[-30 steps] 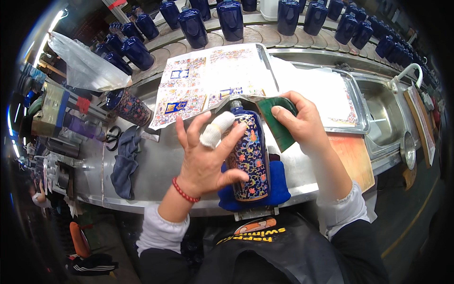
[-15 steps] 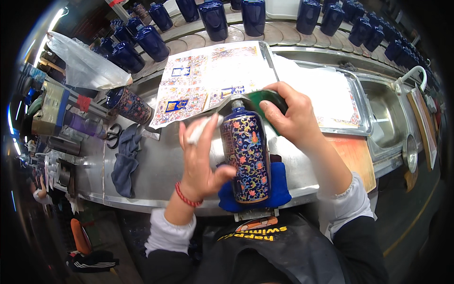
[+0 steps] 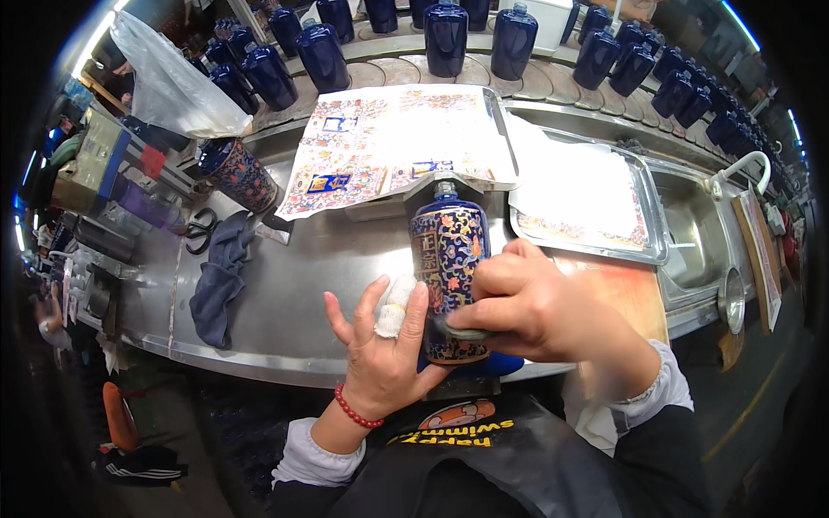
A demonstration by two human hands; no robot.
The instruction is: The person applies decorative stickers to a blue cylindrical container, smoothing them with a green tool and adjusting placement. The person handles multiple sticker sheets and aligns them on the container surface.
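A dark blue bottle [image 3: 462,250] with a colourful floral wrap lies on a folded blue cloth [image 3: 501,366], its neck pointing away from me. My right hand [image 3: 527,302] is closed on a flat green scraper [image 3: 471,333], pressing its edge against the lower part of the wrap. Only a dark edge of the scraper shows under the fingers. My left hand [image 3: 384,345] rests along the bottle's left side with its fingers spread, one of them wrapped in white bandage [image 3: 393,312]. Its index finger and thumb lie against the bottle or very close to it.
Patterned printed sheets [image 3: 371,138] lie on a tray just beyond the bottle. Another metal tray [image 3: 596,242] holds more sheets, beside a sink [image 3: 704,216]. A grey cloth [image 3: 223,281], scissors [image 3: 200,231] and a wrapped bottle [image 3: 237,177] sit left. Blue bottles [image 3: 445,39] line the conveyor.
My right hand has brought the green scraper from beside the bottle's neck down to its lower wrap. My left hand has moved slightly right and nearer me, and the bottle has turned a little.
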